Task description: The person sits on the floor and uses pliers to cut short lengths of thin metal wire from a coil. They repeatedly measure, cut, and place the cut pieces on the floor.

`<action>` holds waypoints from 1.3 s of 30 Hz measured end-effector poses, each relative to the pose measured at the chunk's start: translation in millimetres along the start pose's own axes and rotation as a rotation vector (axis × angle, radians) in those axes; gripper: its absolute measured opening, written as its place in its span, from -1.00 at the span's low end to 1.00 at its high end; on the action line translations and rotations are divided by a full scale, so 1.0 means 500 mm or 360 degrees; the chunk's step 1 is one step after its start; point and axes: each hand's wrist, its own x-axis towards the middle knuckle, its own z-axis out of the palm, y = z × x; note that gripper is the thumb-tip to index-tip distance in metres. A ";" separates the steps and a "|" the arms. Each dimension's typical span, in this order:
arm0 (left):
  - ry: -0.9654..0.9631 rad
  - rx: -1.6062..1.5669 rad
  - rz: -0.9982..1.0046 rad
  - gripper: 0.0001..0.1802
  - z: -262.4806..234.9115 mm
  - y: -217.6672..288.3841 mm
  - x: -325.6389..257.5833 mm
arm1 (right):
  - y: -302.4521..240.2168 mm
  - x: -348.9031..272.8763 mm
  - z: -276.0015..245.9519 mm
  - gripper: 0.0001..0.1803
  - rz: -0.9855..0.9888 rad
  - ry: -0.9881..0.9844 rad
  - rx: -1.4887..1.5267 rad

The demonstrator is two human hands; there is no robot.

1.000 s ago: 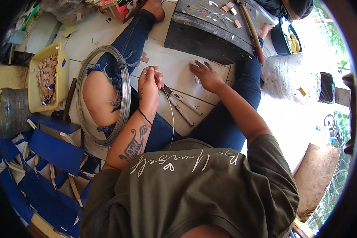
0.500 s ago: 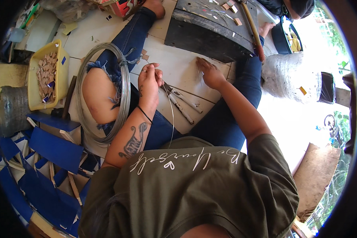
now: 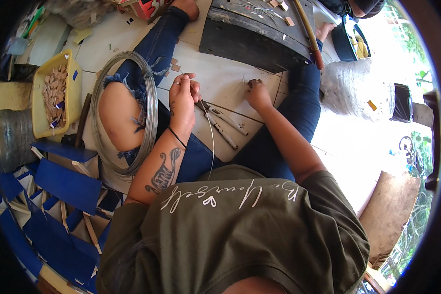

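Observation:
My left hand (image 3: 185, 90) is closed in a pinch on a thin metal wire (image 3: 211, 132), whose length curves down toward my shirt. Over my left knee hangs a large coil of grey wire (image 3: 151, 115), tied at its upper right. My right hand (image 3: 258, 94) is low over the tiles with its fingers curled in; whatever it grips is hidden. Beside those fingertips show faint thin wire pieces (image 3: 243, 84). Between my legs, a hand tool with two worn white handles (image 3: 223, 128) lies on the floor, its head next to my left hand.
A black block (image 3: 255, 41) stands ahead, bearing wood bits and a wooden-handled tool (image 3: 308, 34). Left are a yellow basket (image 3: 74, 93) of small wood pieces and stacked blue pieces (image 3: 66, 183). A wrapped bundle (image 3: 350, 90) sits right. Part of another person (image 3: 367, 6) shows top right.
My right hand has drawn slightly nearer, and its stretched fingers have curled in. The left hand still pinches the wire. The whole view has shifted slightly.

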 end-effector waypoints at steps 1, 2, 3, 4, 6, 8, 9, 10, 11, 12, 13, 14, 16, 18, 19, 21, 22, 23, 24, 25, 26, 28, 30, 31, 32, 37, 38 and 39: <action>-0.0004 0.0010 0.0007 -0.80 0.000 0.000 -0.001 | -0.008 0.000 0.013 -0.66 0.0020 0.0035 0.0063; -0.0006 -0.0003 -0.0002 -0.80 -0.001 0.000 -0.002 | -0.014 0.000 0.021 -0.65 0.0041 0.0019 0.0088; -0.0008 -0.0017 -0.0008 -0.80 -0.002 0.001 -0.002 | -0.021 0.001 0.026 -0.65 0.0067 0.0003 0.0116; -0.0007 -0.0031 -0.0017 -0.80 -0.002 0.002 -0.002 | -0.026 0.003 0.027 -0.64 0.0088 -0.0006 0.0136; 0.0000 -0.0036 -0.0007 -0.80 -0.004 0.004 -0.003 | -0.031 0.003 0.017 -0.64 0.0160 -0.0009 0.0149; -0.0003 -0.0036 -0.0005 -0.80 -0.006 0.004 -0.004 | -0.041 0.003 0.007 -0.61 0.0169 0.0008 0.0064; -0.0013 -0.0033 -0.0006 -0.81 -0.006 0.004 -0.003 | -0.047 0.003 0.003 -0.59 0.0145 0.0027 -0.0023; -0.0024 -0.0029 -0.0008 -0.81 -0.006 0.004 -0.002 | -0.054 0.003 0.001 -0.57 0.0123 0.0046 -0.0110; -0.0025 -0.0033 -0.0010 -0.81 -0.005 0.004 -0.002 | -0.062 0.006 0.000 -0.57 0.0136 -0.0007 -0.0203; -0.0027 -0.0036 -0.0013 -0.81 -0.004 0.003 -0.002 | -0.070 0.010 0.003 -0.57 0.0149 -0.0059 -0.0294; -0.0031 -0.0038 -0.0015 -0.81 -0.004 0.003 -0.002 | -0.078 0.014 0.008 -0.57 0.0126 -0.0082 -0.0375; -0.0026 -0.0037 -0.0019 -0.81 -0.004 0.003 -0.003 | -0.084 0.018 0.015 -0.58 0.0131 -0.0095 -0.0436; -0.0019 -0.0038 -0.0019 -0.81 -0.005 0.002 -0.003 | -0.091 0.028 0.032 -0.61 0.0064 -0.0066 -0.0536; -0.0008 -0.0039 -0.0019 -0.81 -0.008 0.003 -0.002 | -0.093 0.036 0.048 -0.66 0.0019 -0.0079 -0.0573; -0.0003 -0.0042 -0.0016 -0.81 -0.009 0.002 -0.001 | -0.091 0.040 0.053 -0.69 -0.0004 -0.0087 -0.0593; -0.0007 -0.0043 -0.0003 -0.81 -0.010 0.002 0.001 | -0.086 0.043 0.058 -0.72 -0.0021 -0.0133 -0.0628; -0.0012 -0.0041 0.0002 -0.81 -0.011 0.002 0.001 | -0.084 0.043 0.058 -0.74 -0.0027 -0.0155 -0.0645; -0.0009 -0.0048 -0.0009 -0.81 -0.011 0.001 0.001 | -0.083 0.043 0.057 -0.75 -0.0071 -0.0163 -0.0652; -0.0008 -0.0054 -0.0016 -0.81 -0.010 0.001 0.001 | -0.081 0.043 0.053 -0.75 -0.0117 -0.0168 -0.0659; -0.0009 -0.0059 -0.0022 -0.81 -0.010 0.002 0.001 | -0.080 0.043 0.049 -0.76 -0.0164 -0.0169 -0.0664; -0.0006 -0.0062 -0.0019 -0.81 -0.009 0.002 0.001 | -0.078 0.044 0.043 -0.76 -0.0172 -0.0193 -0.0624; 0.0001 -0.0070 -0.0013 -0.81 -0.010 0.004 -0.001 | -0.073 0.046 0.030 -0.77 -0.0213 -0.0236 -0.0543; 0.0004 -0.0060 -0.0009 -0.81 -0.012 0.003 -0.002 | -0.063 0.058 0.010 -0.76 -0.0087 -0.0312 -0.0303; 0.0007 -0.0059 -0.0007 -0.81 -0.012 0.003 -0.002 | -0.057 0.062 -0.001 -0.75 -0.0062 -0.0330 -0.0185; 0.0003 -0.0063 -0.0002 -0.81 -0.013 0.003 -0.002 | -0.051 0.063 -0.013 -0.75 0.0084 -0.0414 0.0055; -0.0004 -0.0071 0.0021 -0.81 -0.011 0.003 -0.001 | -0.069 0.043 -0.108 -0.81 0.0231 -0.0653 0.0876; 0.0002 -0.0065 0.0007 -0.80 -0.010 0.003 -0.001 | -0.082 0.040 -0.139 -0.82 0.0236 -0.0684 0.0944; -0.0003 -0.0063 0.0002 -0.80 -0.009 0.003 -0.002 | -0.096 0.036 -0.174 -0.85 0.0138 -0.0728 0.0992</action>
